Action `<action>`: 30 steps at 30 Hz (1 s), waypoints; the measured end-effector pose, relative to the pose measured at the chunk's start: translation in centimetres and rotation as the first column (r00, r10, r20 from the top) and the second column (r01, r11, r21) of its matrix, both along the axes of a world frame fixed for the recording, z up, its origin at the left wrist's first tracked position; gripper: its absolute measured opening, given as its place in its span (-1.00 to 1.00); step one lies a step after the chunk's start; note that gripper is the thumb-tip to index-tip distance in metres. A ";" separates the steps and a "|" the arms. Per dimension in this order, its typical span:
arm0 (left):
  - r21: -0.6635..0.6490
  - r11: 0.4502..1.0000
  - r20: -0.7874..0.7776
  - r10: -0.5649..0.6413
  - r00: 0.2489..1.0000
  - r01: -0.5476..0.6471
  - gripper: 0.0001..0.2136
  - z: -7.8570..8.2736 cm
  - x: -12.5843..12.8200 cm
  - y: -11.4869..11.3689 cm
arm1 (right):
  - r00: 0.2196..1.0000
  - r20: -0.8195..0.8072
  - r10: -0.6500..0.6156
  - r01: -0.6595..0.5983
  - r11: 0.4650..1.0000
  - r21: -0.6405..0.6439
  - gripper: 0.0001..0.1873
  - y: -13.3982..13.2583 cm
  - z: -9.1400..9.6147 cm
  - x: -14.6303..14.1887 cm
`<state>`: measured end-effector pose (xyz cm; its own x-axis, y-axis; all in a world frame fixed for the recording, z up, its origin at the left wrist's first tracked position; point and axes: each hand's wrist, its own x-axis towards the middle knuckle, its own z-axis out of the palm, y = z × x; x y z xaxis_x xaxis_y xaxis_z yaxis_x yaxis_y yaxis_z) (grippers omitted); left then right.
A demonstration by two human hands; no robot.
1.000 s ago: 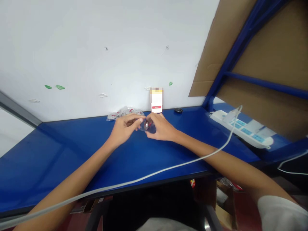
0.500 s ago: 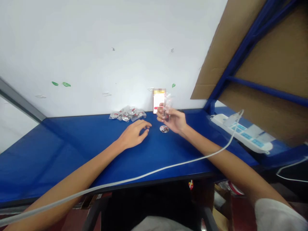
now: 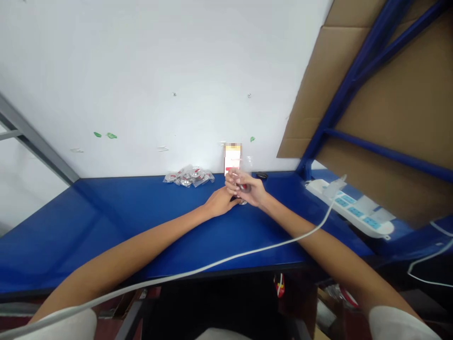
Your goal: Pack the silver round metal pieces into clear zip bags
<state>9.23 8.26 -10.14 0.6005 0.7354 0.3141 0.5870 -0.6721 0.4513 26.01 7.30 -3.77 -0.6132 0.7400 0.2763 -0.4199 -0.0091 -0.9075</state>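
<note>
Clear plastic packet (image 3: 247, 166): small, transparent, crinkled, red item partly visible inside; was pinched upright in right hand (image 3: 248, 189) above blue table (image 3: 116, 212). Left hand (image 3: 220, 202) touched the right; its grip could not be told.

- Left hand (image 3: 220, 202) reached forward, palm down, fingers lightly curled, touching the right.
- Right hand (image 3: 247, 188) raised slightly, fingers pinched together in a closed grip.
- Both forearms bare, converging.
</note>
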 end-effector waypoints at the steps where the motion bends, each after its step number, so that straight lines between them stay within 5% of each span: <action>1: 0.001 1.000 0.032 0.008 0.999 -0.008 -0.74 -0.2 -0.1 0.1 | 1.000 0.002 0.016 -0.016 1.000 -0.005 -0.63 -0.2 0.1 -0.1; 8: 0.005 0.997 0.088 -0.071 0.994 0.071 -0.78 0.6 -2.5 -0.4 | 0.998 -0.005 0.055 -0.055 0.998 -0.011 -0.68 -0.4 0.5 -0.1; 15: 0.028 0.995 0.088 -0.098 0.991 0.096 -0.77 0.5 -2.0 -0.3 | 0.986 -0.124 0.111 -0.118 0.992 -0.047 -0.70 -0.5 0.3 -0.3; 20: -0.009 0.999 0.239 -0.039 0.970 0.042 -0.81 0.7 -2.6 0.3 | 0.977 -0.156 0.143 -0.148 0.989 -0.021 -0.73 -0.6 0.4 -0.4; 26: -0.276 0.960 0.541 0.118 0.833 0.043 -0.71 4.1 -7.6 -0.3 | 0.978 -0.087 0.190 -0.189 0.982 0.021 -0.69 -0.6 -0.2 -0.5; 30: -0.217 0.973 0.703 0.214 0.679 -0.081 -0.67 7.4 -10.6 -1.1 | 0.933 0.014 0.359 -0.359 0.933 -0.014 -0.69 -0.7 -1.2 -0.8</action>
